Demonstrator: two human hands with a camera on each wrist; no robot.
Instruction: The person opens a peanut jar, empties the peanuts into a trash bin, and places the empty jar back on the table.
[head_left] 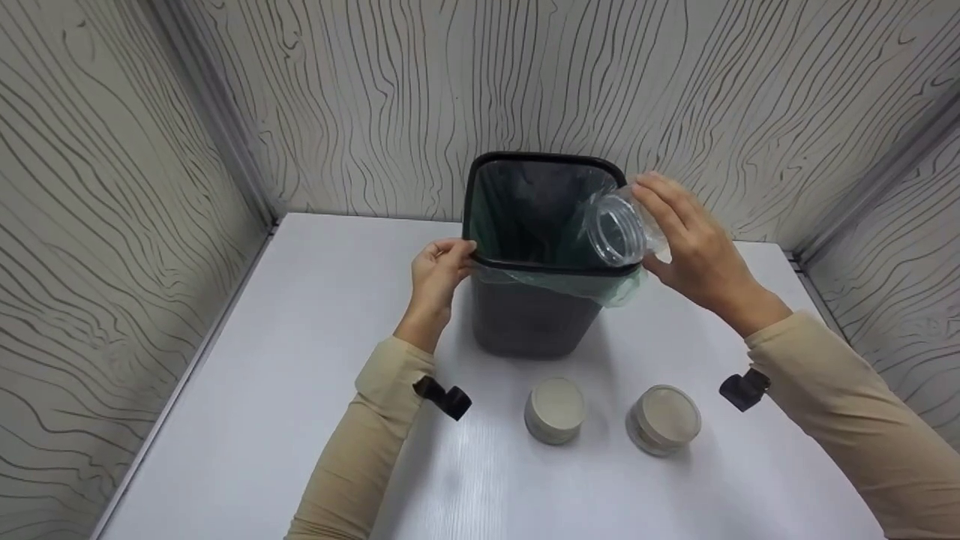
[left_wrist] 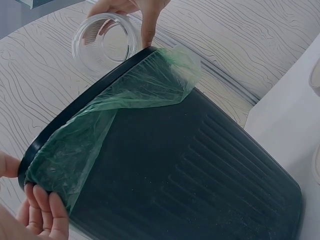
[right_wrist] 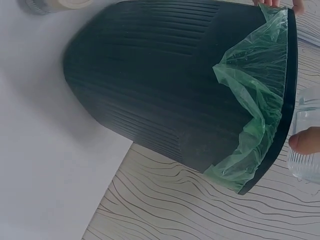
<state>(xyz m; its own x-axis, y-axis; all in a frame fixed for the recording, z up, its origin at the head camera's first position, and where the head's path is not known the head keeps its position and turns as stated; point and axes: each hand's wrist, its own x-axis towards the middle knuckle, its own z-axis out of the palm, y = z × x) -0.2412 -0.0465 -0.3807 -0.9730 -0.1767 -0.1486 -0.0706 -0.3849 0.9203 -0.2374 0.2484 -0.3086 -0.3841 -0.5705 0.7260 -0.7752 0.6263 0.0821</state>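
A dark waste bin [head_left: 532,319] stands upright on the white table, lined with a thin green bag [head_left: 619,291] folded over its rim. At the bin's front left corner, my left hand [head_left: 437,281] pinches the rim and bag edge between thumb and fingers. My right hand [head_left: 701,251] grips a clear jar [head_left: 616,229] at the bin's right side. The jar is tipped with its open mouth towards the bin's inside, and no lid shows on it. In the right wrist view, the thumb [right_wrist: 306,140] lies along the jar's ribbed wall [right_wrist: 302,165].
Two lidded round containers [head_left: 555,410] [head_left: 664,420] stand on the table [head_left: 247,420] in front of the bin. Wood-patterned panels [head_left: 360,112] wall the table at the back and both sides. A black camera [head_left: 444,397] is strapped to each wrist.
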